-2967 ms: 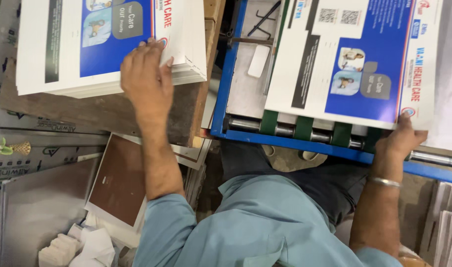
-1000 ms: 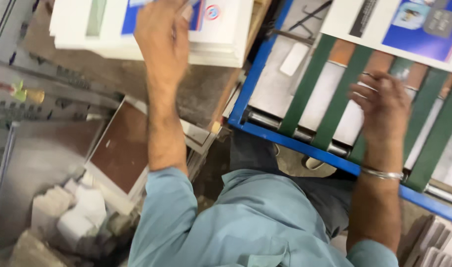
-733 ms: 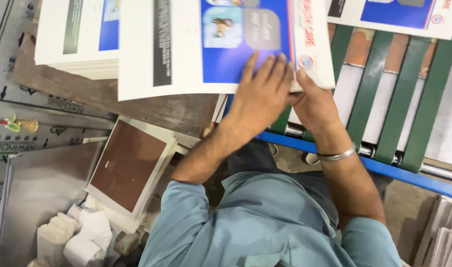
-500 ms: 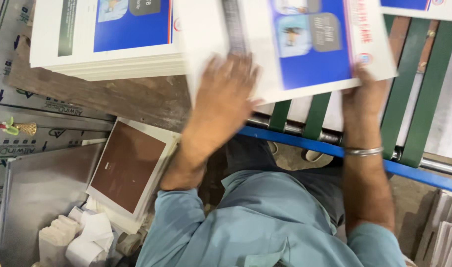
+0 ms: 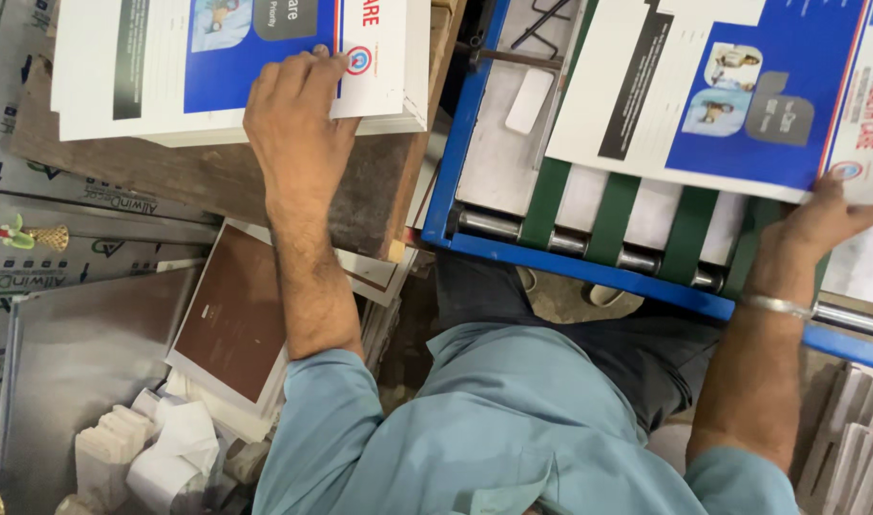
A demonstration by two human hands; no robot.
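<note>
Left hand [image 5: 298, 119] flat on sheet stack [image 5: 122, 72]; right hand [image 5: 818, 221] grips printed sheet [image 5: 732, 95] over green belts [image 5: 608, 210].

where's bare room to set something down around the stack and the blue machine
Free: the wood top between the printed stack and the brown board; the grey plate inside the blue frame. Crowded: the belts under the printed sheet and the paper scraps lower left.

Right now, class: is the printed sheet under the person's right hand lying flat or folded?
Flat. The printed sheet lies spread across the green belts, with the right hand at its near edge.
</note>
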